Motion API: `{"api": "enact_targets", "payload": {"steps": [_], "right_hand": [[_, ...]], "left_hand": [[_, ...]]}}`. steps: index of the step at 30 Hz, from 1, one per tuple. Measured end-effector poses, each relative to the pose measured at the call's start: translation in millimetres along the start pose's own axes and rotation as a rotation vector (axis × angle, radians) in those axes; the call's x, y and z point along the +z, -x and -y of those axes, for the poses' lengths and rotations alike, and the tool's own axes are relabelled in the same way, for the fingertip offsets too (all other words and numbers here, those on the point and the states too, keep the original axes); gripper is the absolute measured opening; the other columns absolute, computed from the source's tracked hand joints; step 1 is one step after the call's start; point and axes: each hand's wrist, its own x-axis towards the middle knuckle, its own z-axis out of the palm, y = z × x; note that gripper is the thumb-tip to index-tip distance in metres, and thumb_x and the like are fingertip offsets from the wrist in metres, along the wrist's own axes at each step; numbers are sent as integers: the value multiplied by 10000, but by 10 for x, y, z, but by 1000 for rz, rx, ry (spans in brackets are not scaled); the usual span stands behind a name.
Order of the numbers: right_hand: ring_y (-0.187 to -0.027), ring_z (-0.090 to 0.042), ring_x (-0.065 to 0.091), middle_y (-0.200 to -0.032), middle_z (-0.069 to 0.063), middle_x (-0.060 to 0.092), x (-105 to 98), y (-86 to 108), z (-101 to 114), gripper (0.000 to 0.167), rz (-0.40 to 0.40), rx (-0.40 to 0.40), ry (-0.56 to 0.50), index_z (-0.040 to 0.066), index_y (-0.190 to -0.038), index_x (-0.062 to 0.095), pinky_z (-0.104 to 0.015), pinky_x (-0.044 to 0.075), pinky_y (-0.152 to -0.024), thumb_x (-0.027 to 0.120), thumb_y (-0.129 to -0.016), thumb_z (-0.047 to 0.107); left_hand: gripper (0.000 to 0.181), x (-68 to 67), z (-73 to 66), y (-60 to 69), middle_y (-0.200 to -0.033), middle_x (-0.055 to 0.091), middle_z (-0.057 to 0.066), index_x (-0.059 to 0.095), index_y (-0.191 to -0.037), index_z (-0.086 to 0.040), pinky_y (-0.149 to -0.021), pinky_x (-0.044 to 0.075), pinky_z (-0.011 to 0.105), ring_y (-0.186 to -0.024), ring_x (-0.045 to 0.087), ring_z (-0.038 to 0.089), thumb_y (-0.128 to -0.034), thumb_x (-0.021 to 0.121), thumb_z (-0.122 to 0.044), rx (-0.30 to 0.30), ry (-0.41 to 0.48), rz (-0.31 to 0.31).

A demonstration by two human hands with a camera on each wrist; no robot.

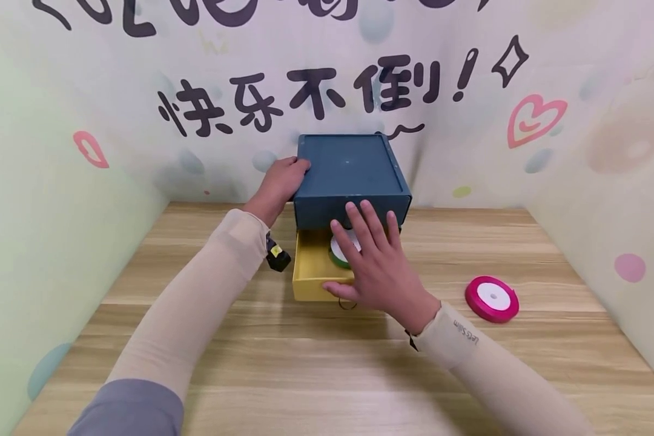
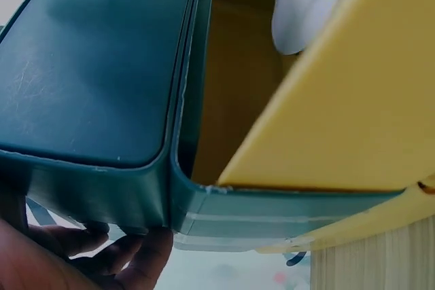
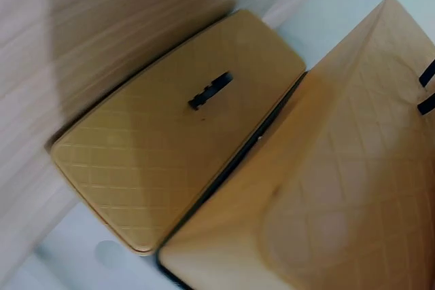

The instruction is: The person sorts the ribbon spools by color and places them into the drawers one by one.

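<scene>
A dark blue drawer unit (image 1: 346, 166) stands at the back of the table. Its yellow drawer (image 1: 315, 289) is pulled out below a closed blue one, and a white and green ribbon spool (image 1: 339, 253) lies inside, partly hidden by fingers. My left hand (image 1: 280, 184) grips the unit's left side, thumb over the top edge; in the left wrist view its fingertips (image 2: 153, 252) rest against the side wall. My right hand (image 1: 384, 272) is spread before the open drawer, fingers straight; whether it touches the front I cannot tell. The right wrist view shows a lower yellow drawer (image 3: 163, 147), closed, with a dark pull.
A pink ribbon spool (image 1: 492, 298) with a white centre lies flat on the wooden table (image 1: 305, 387), right of the drawer unit. Behind the table hangs a printed white backdrop (image 1: 251, 163), with pale walls on both sides.
</scene>
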Motion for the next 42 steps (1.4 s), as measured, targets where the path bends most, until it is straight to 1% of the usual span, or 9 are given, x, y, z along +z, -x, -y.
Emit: {"api": "enact_targets", "payload": {"steps": [6,11,15,18,21,26,32,38,42], "right_hand": [[-1494,-406,52,-1629,-217,90,88,-53,-94,1032,-57,33,17,91,-1585,153,-654,81,-1140,407,-865,786],[-1495,-403,34,-1631,-219,69,156,-110,-167,1052,-63,42,23,95,-1588,138,-650,63,-1143,437,-853,785],[-1499,-392,21,-1631,-215,72,254,-176,-229,1042,-76,65,32,97,-1586,141,-645,57,-1146,414,-858,792],[-1499,-385,42,-1627,-211,104,342,-214,-254,1015,-115,80,27,92,-1581,164,-641,59,-1147,399,-873,780],[-1490,-380,105,-1607,-207,178,456,-222,-262,942,-191,90,19,96,-1562,227,-641,81,-1144,441,-895,726],[-1461,-372,178,-1556,-185,254,625,-226,-257,801,-292,133,7,125,-1485,304,-640,87,-1141,587,-898,591],[-1410,-376,268,-1495,-179,324,680,-255,-266,795,-395,150,30,131,-1408,354,-638,120,-1137,755,-822,488],[-1404,-371,287,-1494,-172,345,746,-251,-293,812,-444,139,15,142,-1406,376,-625,123,-1141,787,-791,475],[-1398,-372,305,-1495,-169,364,800,-257,-291,788,-471,129,-13,145,-1402,405,-613,125,-1145,789,-794,465]], "left_hand": [[524,-19,-14,21,-1497,468,46,465,-1503,-179,-1081,387,388,-1280,482,221,-1027,440,-397,9,-17,-6],[515,-26,-10,18,-1489,478,44,472,-1500,-183,-1071,398,379,-1272,496,210,-1029,444,-389,9,-9,-7],[526,-44,8,3,-1517,448,37,439,-1519,-198,-1079,393,371,-1305,480,203,-1030,440,-391,7,-6,2],[535,-62,17,-3,-1537,422,35,413,-1532,-202,-1090,382,371,-1327,464,207,-1032,436,-394,3,-5,8],[537,-69,17,3,-1544,411,36,407,-1534,-200,-1095,375,370,-1333,457,210,-1032,438,-389,0,2,8],[529,-48,1,21,-1537,421,34,433,-1520,-199,-1084,384,358,-1316,466,205,-1023,458,-377,14,10,-3],[535,-14,-24,32,-1550,404,31,420,-1527,-198,-1085,388,366,-1325,465,212,-1025,453,-380,20,13,2],[538,-6,-15,16,-1546,410,22,417,-1530,-199,-1081,394,368,-1322,470,208,-1028,450,-389,18,26,6],[540,-21,7,-12,-1539,416,31,415,-1530,-166,-1084,385,364,-1325,460,209,-1033,442,-376,22,18,9]]}}
